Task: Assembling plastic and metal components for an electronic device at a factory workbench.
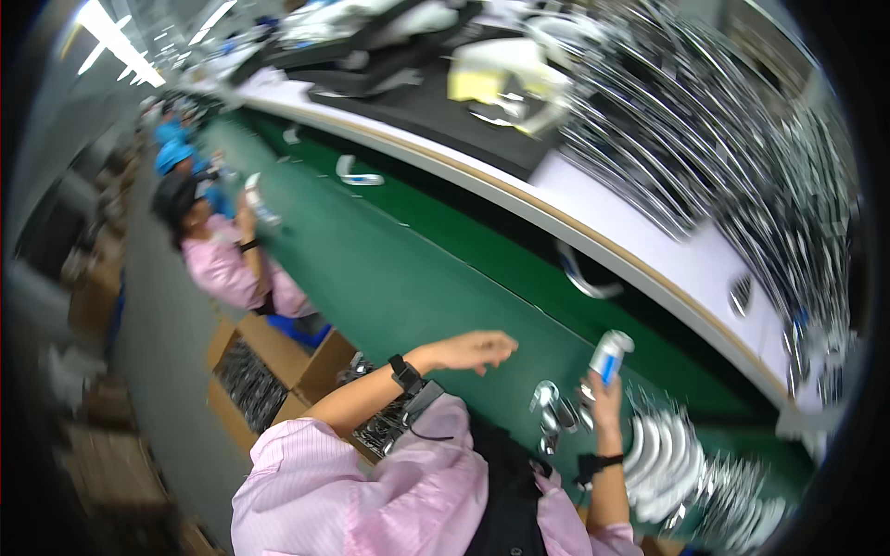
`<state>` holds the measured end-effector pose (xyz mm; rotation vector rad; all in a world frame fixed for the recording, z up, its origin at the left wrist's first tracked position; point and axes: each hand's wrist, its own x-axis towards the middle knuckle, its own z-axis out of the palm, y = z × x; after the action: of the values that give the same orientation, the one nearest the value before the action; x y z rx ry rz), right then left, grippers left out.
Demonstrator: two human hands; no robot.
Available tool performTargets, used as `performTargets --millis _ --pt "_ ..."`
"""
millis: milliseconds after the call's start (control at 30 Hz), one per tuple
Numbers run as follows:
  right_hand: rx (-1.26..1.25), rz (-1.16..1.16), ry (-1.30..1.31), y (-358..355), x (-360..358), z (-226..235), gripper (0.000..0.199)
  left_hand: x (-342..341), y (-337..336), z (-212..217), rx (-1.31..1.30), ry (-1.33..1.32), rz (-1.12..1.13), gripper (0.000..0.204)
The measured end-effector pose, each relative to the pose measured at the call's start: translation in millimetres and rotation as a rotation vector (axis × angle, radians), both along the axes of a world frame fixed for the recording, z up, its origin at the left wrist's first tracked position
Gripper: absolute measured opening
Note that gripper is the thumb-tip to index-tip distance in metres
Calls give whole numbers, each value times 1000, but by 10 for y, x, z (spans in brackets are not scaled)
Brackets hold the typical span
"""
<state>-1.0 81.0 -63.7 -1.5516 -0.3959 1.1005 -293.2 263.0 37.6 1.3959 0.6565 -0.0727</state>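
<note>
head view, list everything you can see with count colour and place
conveyor belt: one, green, running up the middle
bench: one, white top with tan edge, right of the belt
curved metal parts: too many to count, shiny silver, heaped on the bench
stacked metal parts: one pile, silver, lower right
cardboard boxes: two or so, brown, left of the belt
co-worker: one, pink coat, far left
small bottle: one, white and blue, in right hand
left hand: open, over the belt
right hand: gripping the bottle
</note>
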Motion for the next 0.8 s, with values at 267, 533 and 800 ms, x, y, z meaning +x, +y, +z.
performTargets --millis 267,533,800 --pt "-329 9 -970 360 938 -841 84 -1766 -1155 412 -769 426 -469 73" --pt "-142 172 -749 -407 5 -612 60 -2079 -2493 -128 -682 472 -326 67" --pt "-218 124 -686 -1396 -126 -685 37 -1878 -2313 -317 -467 575 -124 56"
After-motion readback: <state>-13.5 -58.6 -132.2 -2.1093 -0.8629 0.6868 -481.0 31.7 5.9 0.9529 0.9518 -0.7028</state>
